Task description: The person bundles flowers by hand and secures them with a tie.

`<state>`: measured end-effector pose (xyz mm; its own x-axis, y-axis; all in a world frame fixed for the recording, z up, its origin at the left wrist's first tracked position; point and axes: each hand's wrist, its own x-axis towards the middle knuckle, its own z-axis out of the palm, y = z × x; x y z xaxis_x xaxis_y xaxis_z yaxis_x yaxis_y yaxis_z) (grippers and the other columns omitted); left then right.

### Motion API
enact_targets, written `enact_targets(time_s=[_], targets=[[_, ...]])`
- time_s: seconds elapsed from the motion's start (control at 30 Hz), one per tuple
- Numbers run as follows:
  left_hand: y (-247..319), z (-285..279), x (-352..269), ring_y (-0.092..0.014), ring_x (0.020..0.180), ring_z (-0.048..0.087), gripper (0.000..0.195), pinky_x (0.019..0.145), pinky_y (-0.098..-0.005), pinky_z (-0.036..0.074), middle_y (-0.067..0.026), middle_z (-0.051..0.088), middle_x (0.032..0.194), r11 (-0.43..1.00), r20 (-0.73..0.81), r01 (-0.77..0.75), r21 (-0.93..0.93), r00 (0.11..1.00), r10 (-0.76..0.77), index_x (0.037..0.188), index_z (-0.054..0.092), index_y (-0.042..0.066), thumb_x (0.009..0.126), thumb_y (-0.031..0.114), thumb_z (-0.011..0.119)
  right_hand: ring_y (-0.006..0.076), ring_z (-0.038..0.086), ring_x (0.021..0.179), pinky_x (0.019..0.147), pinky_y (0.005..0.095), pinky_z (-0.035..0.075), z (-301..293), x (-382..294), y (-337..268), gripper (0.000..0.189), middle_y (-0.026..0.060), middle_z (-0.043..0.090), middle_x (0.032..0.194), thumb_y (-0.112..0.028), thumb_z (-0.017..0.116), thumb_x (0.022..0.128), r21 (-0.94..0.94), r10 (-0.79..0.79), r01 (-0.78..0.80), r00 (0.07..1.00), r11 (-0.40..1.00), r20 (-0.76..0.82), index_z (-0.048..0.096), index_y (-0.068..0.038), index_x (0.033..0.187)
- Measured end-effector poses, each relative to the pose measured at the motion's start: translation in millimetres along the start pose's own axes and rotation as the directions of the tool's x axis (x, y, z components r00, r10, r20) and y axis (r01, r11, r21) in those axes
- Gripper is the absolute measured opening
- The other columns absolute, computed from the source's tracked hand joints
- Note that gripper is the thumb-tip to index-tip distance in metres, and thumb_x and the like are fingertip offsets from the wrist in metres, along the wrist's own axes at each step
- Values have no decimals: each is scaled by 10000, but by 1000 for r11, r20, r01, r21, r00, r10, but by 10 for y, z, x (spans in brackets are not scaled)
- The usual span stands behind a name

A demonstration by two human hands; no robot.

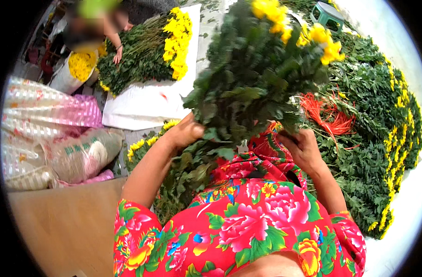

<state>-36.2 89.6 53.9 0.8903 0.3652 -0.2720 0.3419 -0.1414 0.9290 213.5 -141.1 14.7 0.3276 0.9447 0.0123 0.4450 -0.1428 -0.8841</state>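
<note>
A thick leafy bunch of yellow chrysanthemums [252,79] rises in front of me, its blooms tilted to the upper right and slightly blurred. My left hand [190,133] grips this bunch at its lower left side, fingers partly hidden by leaves. On the other side, my right hand [302,147] is curled beside the lower leaves. Its fingertips are hidden, so whether it holds anything cannot be told. Close beyond that hand, a bundle of red plastic ties [328,116] lies on a long pile of chrysanthemums [356,166].
At the upper left a person's hand [118,55] touches more cut chrysanthemums [138,55] on a white sheet [145,107]. Stuffed plastic sacks [83,155] lie at the left, above a brown board [69,221]. A green plastic stool [327,15] stands at the top right.
</note>
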Motion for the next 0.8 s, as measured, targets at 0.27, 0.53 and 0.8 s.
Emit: enact_targets(time_s=[0.27,0.53,0.8], targets=[[247,380,247,-316,1042,615,591,954,-393,463,-159,652,1109,902,-159,-124,413,966,205,1219,591,82,673,239,757,221,591,557,541,329,442,-301,-532,-611,104,126,610,644,-64,637,833,30,109,-121,958,992,264,658,30,871],[84,694,448,-407,933,638,645,831,-465,514,-251,647,962,733,-317,112,671,937,147,1156,516,-59,685,317,748,356,606,602,544,414,460,130,-222,-887,90,191,571,670,-95,627,875,170,-284,230,842,958,458,606,-8,864],[-173,1014,345,-350,949,607,450,809,-474,498,-196,608,974,656,-384,147,740,894,233,1103,524,-7,754,246,654,415,553,624,551,427,441,626,567,-759,101,223,530,671,-82,610,845,32,-467,468,871,883,154,561,4,823]])
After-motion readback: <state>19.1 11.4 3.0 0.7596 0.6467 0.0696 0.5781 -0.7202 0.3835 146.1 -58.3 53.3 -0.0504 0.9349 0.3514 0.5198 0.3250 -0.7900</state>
